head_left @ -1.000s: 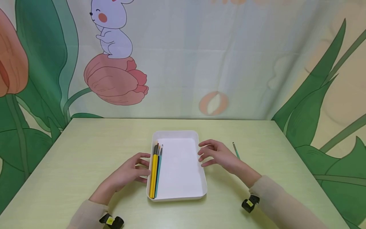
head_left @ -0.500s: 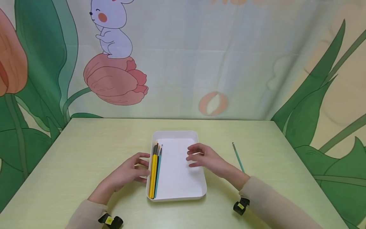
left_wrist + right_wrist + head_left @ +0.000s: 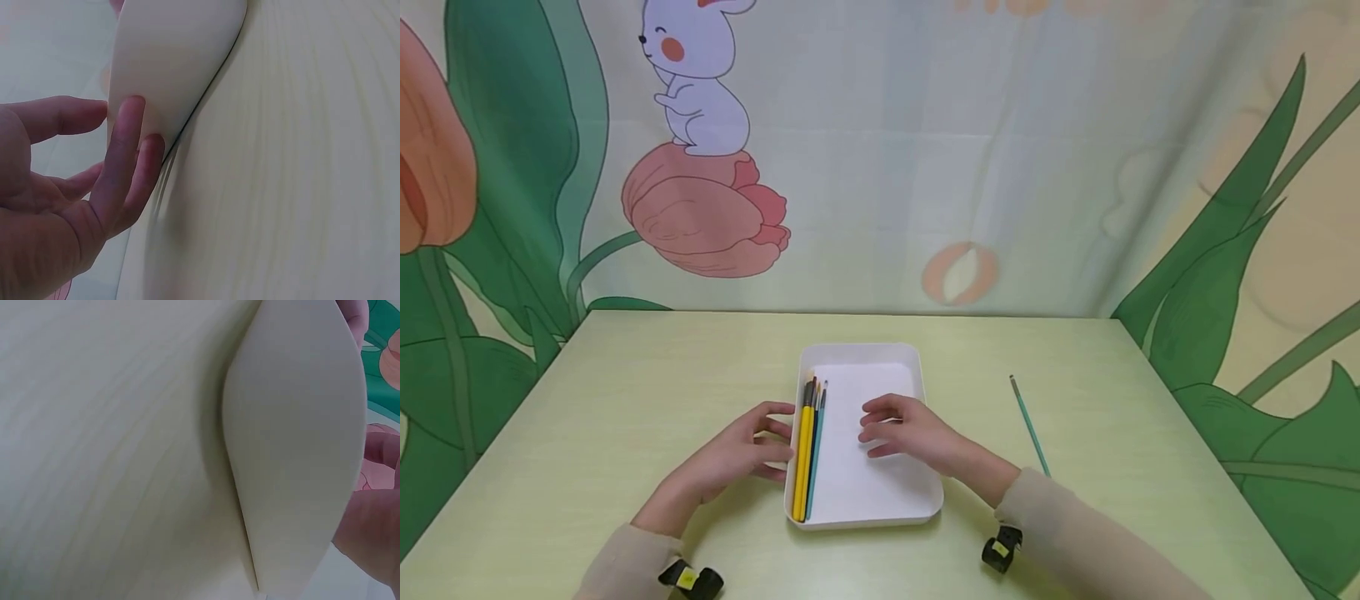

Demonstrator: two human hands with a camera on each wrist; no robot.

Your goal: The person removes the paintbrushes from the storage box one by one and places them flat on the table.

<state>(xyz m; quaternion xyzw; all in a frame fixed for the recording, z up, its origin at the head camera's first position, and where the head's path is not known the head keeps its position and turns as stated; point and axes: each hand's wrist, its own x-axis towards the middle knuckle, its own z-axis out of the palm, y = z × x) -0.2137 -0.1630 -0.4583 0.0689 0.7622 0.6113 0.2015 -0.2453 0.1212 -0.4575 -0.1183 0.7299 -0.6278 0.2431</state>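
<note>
A shallow white tray (image 3: pixel 880 493) lies on the table. Several slim paintbrushes (image 3: pixel 806 458), yellow, dark blue and teal, lie side by side along its left inner wall, bristles toward the far end. With fingers lightly bent, my left hand (image 3: pixel 737 450) is at the tray's left side; in the left wrist view its fingertips rest against the outer wall (image 3: pixel 175 56). My right hand (image 3: pixel 917 435) hovers over the right half of the tray with loosely bent fingers and nothing in them. The tray's wall (image 3: pixel 294 437) partly hides that hand in the right wrist view.
A single teal paintbrush (image 3: pixel 1030 427) lies on the table right of the tray, its near end hidden behind the right sleeve (image 3: pixel 1075 521). Behind the table's far edge hangs a printed curtain (image 3: pixel 865 167) with a rabbit and tulips.
My right hand has moved left and slightly nearer, from the tray's right rim to above its inside. More of the lone teal paintbrush now shows. The left hand stays in place.
</note>
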